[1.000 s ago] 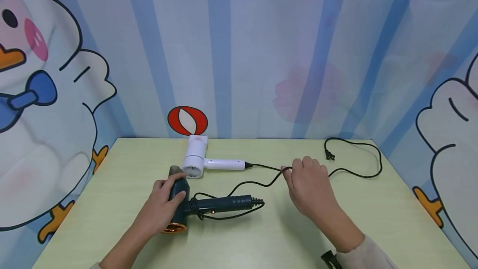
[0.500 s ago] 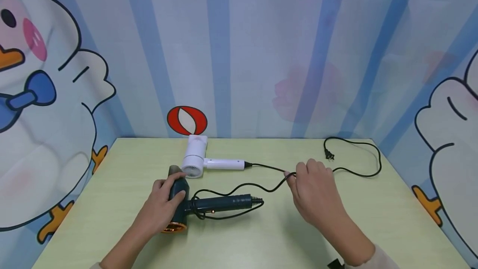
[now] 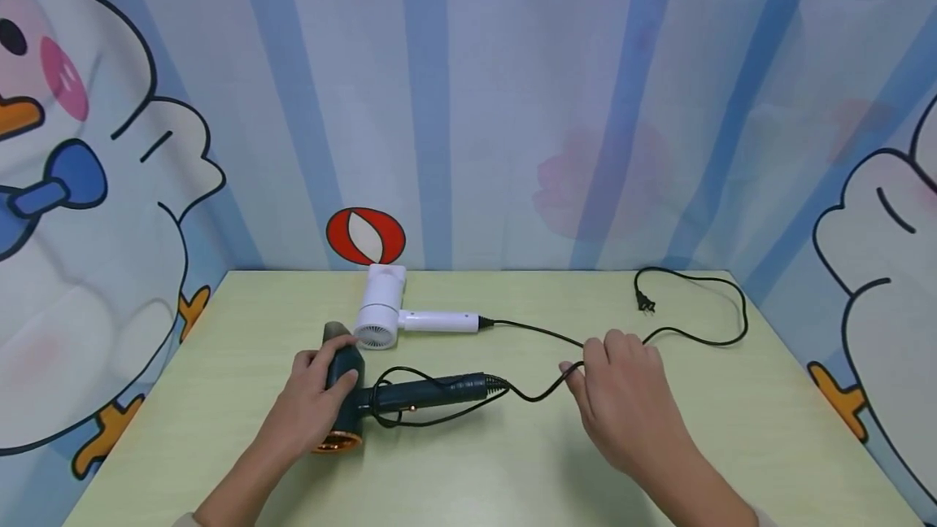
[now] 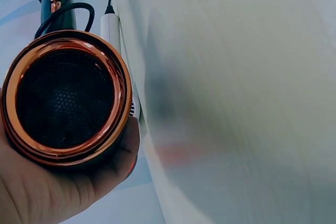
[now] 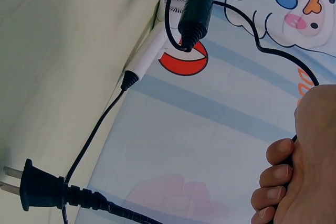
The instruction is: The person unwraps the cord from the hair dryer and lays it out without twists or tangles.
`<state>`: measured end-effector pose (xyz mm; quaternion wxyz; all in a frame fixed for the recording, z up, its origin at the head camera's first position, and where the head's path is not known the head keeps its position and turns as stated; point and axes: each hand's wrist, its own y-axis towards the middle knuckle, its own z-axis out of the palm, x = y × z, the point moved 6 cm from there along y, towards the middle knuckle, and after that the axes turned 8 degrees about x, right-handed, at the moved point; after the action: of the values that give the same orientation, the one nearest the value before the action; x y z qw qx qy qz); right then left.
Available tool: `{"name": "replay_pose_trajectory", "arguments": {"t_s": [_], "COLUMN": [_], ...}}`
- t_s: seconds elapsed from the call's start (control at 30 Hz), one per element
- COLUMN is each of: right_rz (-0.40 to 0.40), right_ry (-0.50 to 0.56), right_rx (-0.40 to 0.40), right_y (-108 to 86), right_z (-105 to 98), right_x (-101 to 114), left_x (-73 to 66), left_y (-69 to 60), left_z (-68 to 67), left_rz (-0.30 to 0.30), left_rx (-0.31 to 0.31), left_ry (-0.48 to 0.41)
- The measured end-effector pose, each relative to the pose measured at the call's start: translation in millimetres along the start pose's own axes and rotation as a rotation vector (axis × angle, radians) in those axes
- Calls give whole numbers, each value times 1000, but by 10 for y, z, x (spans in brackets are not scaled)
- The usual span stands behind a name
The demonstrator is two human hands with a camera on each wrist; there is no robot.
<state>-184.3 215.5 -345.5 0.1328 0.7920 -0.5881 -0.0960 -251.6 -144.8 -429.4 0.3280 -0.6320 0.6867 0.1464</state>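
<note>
My left hand (image 3: 311, 397) grips the barrel of a dark teal hair dryer (image 3: 432, 391) that has a copper-coloured rim. In the left wrist view, its round copper-edged end (image 4: 65, 98) faces the camera. Black cord (image 3: 542, 397) loops around its handle and runs right to my right hand (image 3: 629, 401), whose curled fingers hold it. The right wrist view shows the fingers (image 5: 273, 177) wrapped on the cord. A black two-pin plug (image 5: 42, 187) appears close to that camera; the far end of its cord is out of frame.
Behind the dark dryer, a white hair dryer (image 3: 439, 321) lies on the pale table (image 3: 468, 478). Its black cord passes behind my right hand. At the back right lies a looped cord with a plug (image 3: 644, 302). A cartoon-printed curtain (image 3: 498, 104) stands behind the table.
My right hand has moved right and towards me, drawing the cord along. The cord now passes by the handle's end, and the dark dryer has turned slightly. My left hand keeps its grip.
</note>
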Motion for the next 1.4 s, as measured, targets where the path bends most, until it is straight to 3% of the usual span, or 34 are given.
{"name": "replay_pose_trajectory", "arguments": {"t_s": [0.3, 0.73, 1.17, 1.4], "right_rz": [-28, -188, -174, -157], "right_ry": [13, 44, 52, 183], "right_rx": [1, -90, -54, 0], "right_y": [-83, -265, -267, -248], "right_z": [37, 32, 76, 91], "right_x": [39, 21, -58, -122], "left_x": [16, 59, 61, 50], "left_y": [9, 26, 38, 31], "left_z": [-38, -107, -120, -119], "left_rz": [3, -15, -7, -8], "left_rx": [-11, -35, -46, -43], "left_ry": [-13, -15, -24, -29]}}
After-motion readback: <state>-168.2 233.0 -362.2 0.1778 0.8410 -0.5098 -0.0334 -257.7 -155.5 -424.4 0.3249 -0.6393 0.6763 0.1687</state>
